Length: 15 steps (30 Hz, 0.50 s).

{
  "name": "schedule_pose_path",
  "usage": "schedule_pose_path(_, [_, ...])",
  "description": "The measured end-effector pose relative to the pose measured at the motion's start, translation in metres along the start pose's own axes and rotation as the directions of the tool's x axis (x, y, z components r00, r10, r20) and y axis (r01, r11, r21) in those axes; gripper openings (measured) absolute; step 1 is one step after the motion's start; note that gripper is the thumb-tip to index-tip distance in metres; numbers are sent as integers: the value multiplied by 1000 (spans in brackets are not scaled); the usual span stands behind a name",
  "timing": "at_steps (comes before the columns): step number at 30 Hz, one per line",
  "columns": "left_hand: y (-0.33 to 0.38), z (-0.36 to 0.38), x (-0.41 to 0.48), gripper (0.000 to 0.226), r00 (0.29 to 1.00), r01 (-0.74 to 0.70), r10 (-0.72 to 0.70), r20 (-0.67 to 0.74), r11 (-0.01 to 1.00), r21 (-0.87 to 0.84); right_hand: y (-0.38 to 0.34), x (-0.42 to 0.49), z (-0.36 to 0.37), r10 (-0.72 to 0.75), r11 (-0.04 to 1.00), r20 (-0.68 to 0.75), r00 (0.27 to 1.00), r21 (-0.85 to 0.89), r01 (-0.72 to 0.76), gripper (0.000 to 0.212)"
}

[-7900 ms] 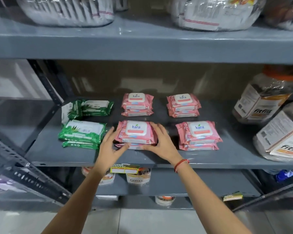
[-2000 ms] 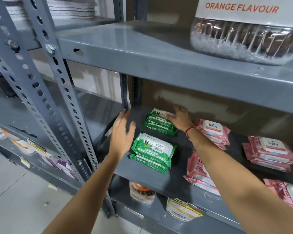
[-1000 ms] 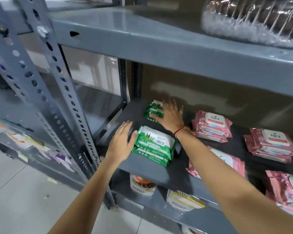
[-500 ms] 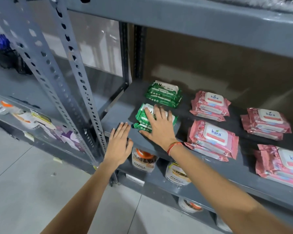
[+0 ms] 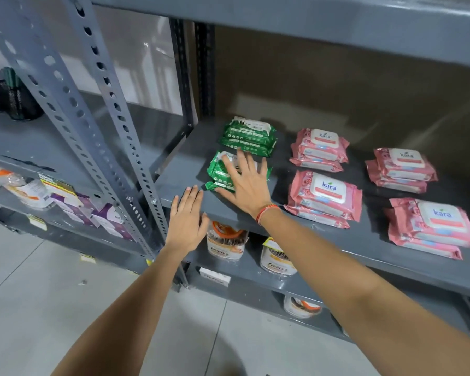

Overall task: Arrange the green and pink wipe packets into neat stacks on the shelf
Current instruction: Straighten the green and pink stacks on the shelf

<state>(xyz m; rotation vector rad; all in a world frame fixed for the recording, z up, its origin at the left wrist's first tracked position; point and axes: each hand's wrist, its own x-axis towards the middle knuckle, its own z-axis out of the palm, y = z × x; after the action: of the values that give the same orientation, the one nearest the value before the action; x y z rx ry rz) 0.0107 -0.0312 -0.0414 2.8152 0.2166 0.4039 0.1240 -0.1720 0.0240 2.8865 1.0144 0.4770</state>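
We're nearly done: four pink stacks [image 5: 326, 196] sit tidy at right of frame, rear green stack [image 5: 248, 136] squared, right hand [image 5: 246, 185] flat, fingers spread on front green stack [image 5: 219, 172], left hand [image 5: 188, 222] open, empty at shelf [image 5: 337, 240] edge.

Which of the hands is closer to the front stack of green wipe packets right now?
Right. The right hand lies flat on top of the front green stack. The left hand sits lower, at the shelf's front edge, just short of the stack.
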Motion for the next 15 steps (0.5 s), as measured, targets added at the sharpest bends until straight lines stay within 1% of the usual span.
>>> schedule_pose_path(2, [0,-1,0,67,1000,6,-7,-28,999,-33,9,-13,-7,56,998,-114,992,39,-52,78])
schedule_pose_path(4, [5,0,-3,64,997,3,-8,-75,998,-64,24,-32,-11,97,995,-237,967,34,-91,76])
schedule_pose_path(7, [24,6,-12,57,991,-71,59,-122,993,-95,54,-69,-11,148,989,-335,930,29,-147,73])
schedule_pose_path(9, [44,15,-17,54,984,-148,136,-114,984,-102,75,-91,-10,203,978,-345,916,26,-207,73])
schedule_pose_path(12, [82,29,-20,53,959,-283,280,-42,955,-95,102,-117,-11,263,961,-315,912,-2,-278,77])
schedule_pose_path(15, [114,41,-19,53,919,-390,393,43,919,-64,117,-128,-11,272,955,-252,929,-48,-293,79])
